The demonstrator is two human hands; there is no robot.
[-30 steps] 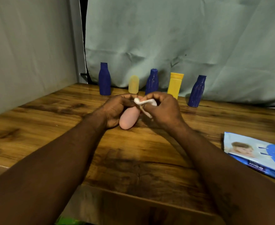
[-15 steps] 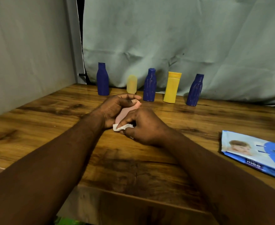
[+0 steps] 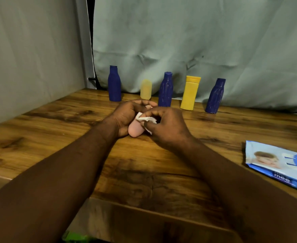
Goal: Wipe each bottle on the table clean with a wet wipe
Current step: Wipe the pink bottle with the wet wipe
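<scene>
Centrally, pink bottle (image 3: 135,129) gripped by curled left hand (image 3: 126,116) above wooden table (image 3: 56,130); white wet wipe (image 3: 147,120) pinched against it by right hand (image 3: 168,128).

The wooden table (image 3: 56,137) bears five upright bottles (image 3: 165,90) along its back edge and a wipes pack (image 3: 275,162) at right.

Wet wipe (image 3: 146,118) farther up pink bottle (image 3: 135,131)

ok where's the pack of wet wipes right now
In the head view the wet wipes pack lies flat on the wooden table at the far right, cut off by the frame edge, nearer the person than the rightmost blue bottle.
</scene>
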